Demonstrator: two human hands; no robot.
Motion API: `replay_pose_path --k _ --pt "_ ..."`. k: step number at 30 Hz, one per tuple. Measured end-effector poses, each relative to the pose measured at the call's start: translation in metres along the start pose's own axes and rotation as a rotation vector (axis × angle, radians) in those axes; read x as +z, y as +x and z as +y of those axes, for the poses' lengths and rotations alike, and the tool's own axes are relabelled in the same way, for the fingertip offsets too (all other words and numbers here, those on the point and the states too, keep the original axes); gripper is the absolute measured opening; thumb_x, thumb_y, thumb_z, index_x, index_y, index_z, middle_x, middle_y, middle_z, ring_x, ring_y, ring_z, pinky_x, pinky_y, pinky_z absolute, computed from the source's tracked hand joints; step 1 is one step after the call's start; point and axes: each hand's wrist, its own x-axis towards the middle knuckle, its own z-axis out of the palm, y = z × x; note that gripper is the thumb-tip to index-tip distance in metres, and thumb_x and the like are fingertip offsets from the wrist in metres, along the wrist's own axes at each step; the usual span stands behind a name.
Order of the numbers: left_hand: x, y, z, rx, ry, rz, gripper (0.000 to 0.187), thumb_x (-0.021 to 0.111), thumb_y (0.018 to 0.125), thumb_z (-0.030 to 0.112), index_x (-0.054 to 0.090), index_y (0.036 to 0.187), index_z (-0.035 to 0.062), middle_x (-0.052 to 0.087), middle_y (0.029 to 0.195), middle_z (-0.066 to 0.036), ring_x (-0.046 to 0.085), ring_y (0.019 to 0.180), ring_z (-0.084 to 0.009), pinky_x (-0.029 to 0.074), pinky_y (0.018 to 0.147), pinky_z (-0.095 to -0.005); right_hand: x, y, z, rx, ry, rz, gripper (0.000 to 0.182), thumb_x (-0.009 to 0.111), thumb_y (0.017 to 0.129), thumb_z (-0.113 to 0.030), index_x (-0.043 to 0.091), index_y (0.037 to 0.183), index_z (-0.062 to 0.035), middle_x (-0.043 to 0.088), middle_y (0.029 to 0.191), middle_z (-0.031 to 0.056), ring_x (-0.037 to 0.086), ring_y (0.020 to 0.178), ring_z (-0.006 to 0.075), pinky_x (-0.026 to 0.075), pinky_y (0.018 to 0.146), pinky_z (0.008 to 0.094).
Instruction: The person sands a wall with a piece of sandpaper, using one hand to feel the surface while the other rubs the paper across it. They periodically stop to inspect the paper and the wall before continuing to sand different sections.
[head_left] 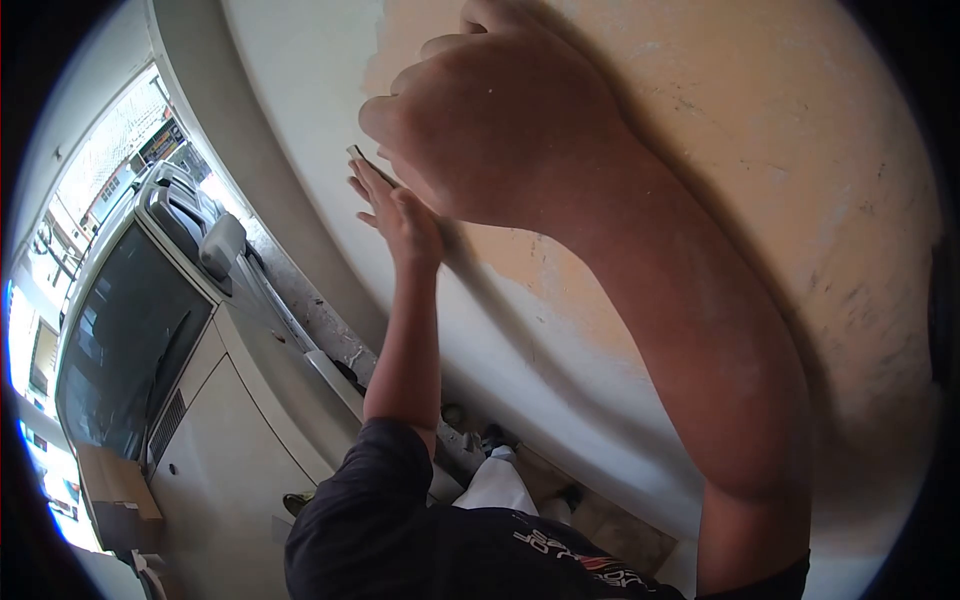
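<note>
2 bare hands are seen raised against a wall (760, 150), which fills the upper centre and right of the frame. The right hand (500, 130) is placed large in the upper centre, with its back turned to the camera and its fingers curled downward against the wall surface. Whether something is gripped inside it cannot be told, since the palm is hidden. The left hand (400, 215) is found just below and left of it, its fingers stretched upward and pressed around a thin flat blade (360, 156), most likely a scraper. The blade is seen at the left edge of the right hand, touching the wall where the orange-tan surface meets the pale white coat. Only a small end of the blade is shown; its handle is hidden.

The left forearm is run down toward a dark sleeve (370, 510) at the bottom centre. A white vehicle (220, 440) with a dark windscreen is seen at the left of the frame, with its side mirror (222, 245) above. A brown cardboard box (115, 480) is found at the lower left. A strip of littered ground is seen between the vehicle and the wall.
</note>
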Motion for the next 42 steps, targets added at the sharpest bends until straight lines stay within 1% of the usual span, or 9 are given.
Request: replay_pose_path --k 8,12,18,22,28,32,37,38,42 --pt "0.020 -0.141 0.002 0.367 0.174 -0.221 0.122 0.023 0.071 0.089 0.001 0.145 -0.0053 0.000 0.150 -0.032 -0.002 0.141 -0.0431 -0.014 0.103 -0.0627 0.002 0.003 0.000 -0.033 -0.015 -0.006 0.012 0.062 0.075 -0.024 0.064 0.068 -0.0148 0.063 0.064 0.0038 0.063 0.074 0.0209 0.041 0.080 0.0395" --pt "-0.007 0.019 -0.038 -0.110 0.199 -0.032 0.074 0.032 0.092 0.042 0.002 0.148 0.0029 0.007 0.154 -0.020 0.000 0.142 -0.0390 -0.004 0.105 -0.0663 0.001 -0.003 -0.003 -0.077 0.015 -0.051 0.012 0.062 0.075 -0.024 0.064 0.067 -0.0149 0.063 0.064 0.0038 0.063 0.074 0.0207 0.041 0.080 0.0393" --pt "0.015 -0.107 -0.006 0.188 0.121 -0.128 0.115 0.021 0.076 0.085 0.003 0.145 -0.0054 0.007 0.152 -0.026 0.001 0.141 -0.0424 -0.010 0.105 -0.0621 0.002 0.004 -0.002 -0.076 0.023 -0.028 0.011 0.062 0.075 -0.023 0.064 0.067 -0.0151 0.063 0.064 0.0037 0.063 0.074 0.0204 0.041 0.081 0.0390" --pt "-0.003 -0.119 -0.018 0.422 0.400 -0.264 0.123 0.027 0.072 0.087 0.000 0.144 -0.0085 0.001 0.152 -0.028 -0.001 0.142 -0.0409 -0.013 0.105 -0.0606 0.003 0.001 -0.002 -0.081 -0.012 -0.056 0.011 0.062 0.075 -0.023 0.064 0.067 -0.0151 0.063 0.064 0.0036 0.063 0.074 0.0202 0.041 0.081 0.0389" --pt "-0.014 0.019 -0.043 -0.033 -0.004 -0.018 0.096 0.031 0.084 0.070 0.007 0.148 0.0027 0.007 0.154 -0.021 0.001 0.142 -0.0391 -0.006 0.106 -0.0628 0.004 0.002 -0.002 -0.101 0.025 -0.092 0.011 0.062 0.074 -0.022 0.065 0.067 -0.0153 0.064 0.064 0.0035 0.063 0.073 0.0200 0.041 0.081 0.0386" --pt "-0.002 -0.104 0.016 0.221 0.040 -0.124 0.095 0.026 0.084 0.074 0.015 0.147 0.0028 0.016 0.152 -0.023 0.011 0.141 -0.0388 -0.011 0.106 -0.0614 0.001 0.000 -0.003 -0.076 0.025 -0.068 0.011 0.062 0.074 -0.022 0.065 0.067 -0.0153 0.064 0.065 0.0035 0.063 0.073 0.0198 0.041 0.081 0.0385" --pt "-0.019 -0.122 0.016 0.491 0.245 -0.132 0.044 0.059 0.078 0.011 0.060 0.120 0.0012 0.053 0.132 -0.015 0.026 0.136 -0.0438 -0.002 0.110 -0.0583 0.001 -0.007 0.001 -0.082 0.036 -0.127 0.010 0.062 0.074 -0.022 0.065 0.066 -0.0154 0.064 0.065 0.0034 0.063 0.073 0.0196 0.041 0.082 0.0383" --pt "-0.017 -0.112 0.012 0.554 0.191 -0.019 0.022 0.061 0.084 0.013 0.069 0.104 0.0073 0.061 0.122 -0.010 0.033 0.133 -0.0405 0.007 0.111 -0.0575 0.004 -0.002 0.001 -0.091 0.045 -0.137 0.010 0.062 0.074 -0.022 0.065 0.066 -0.0155 0.064 0.065 0.0034 0.063 0.073 0.0195 0.041 0.082 0.0382" --pt "0.013 -0.095 -0.009 0.724 0.053 0.235 0.021 0.068 0.083 0.033 0.064 0.088 0.0127 0.063 0.111 -0.008 0.043 0.124 -0.0351 0.026 0.106 -0.0573 0.003 -0.002 -0.001 -0.096 0.053 -0.141 0.010 0.062 0.074 -0.021 0.065 0.066 -0.0155 0.064 0.065 0.0033 0.063 0.073 0.0194 0.040 0.082 0.0380"
